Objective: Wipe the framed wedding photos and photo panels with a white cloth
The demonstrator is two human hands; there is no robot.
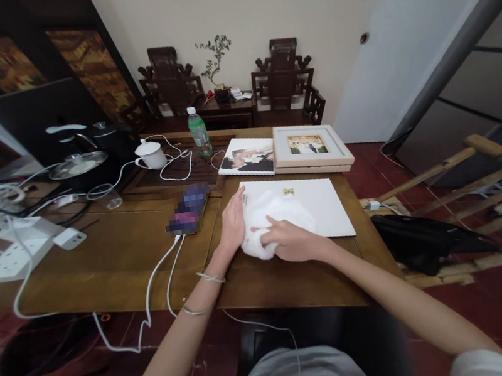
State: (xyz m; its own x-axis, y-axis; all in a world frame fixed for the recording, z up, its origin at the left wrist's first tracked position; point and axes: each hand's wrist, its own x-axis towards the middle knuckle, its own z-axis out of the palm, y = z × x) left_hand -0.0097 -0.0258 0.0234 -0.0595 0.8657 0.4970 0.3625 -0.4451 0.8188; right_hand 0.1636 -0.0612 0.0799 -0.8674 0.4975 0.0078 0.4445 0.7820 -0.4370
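A white flat panel (331,213), maybe the back of a picture, lies on the wooden table in front of me, with a small gold-coloured mark (288,192) near its far edge. My left hand (233,221) rests along the panel's left edge, its fingers stretched out and holding nothing. On the panel's near left part, my right hand (290,239) presses a bunched, fluffy white cloth (260,247), with some fingers sunk into its folds. Part of the cloth spreads over the panel beyond the hand.
Behind the panel lie a photo print (246,158) and a framed picture (311,143). A phone (188,210) with a white cable is to the left. Farther off stand a green bottle (199,134), a white lidded cup (150,155), a plastic cup (104,197) and a power strip (17,250).
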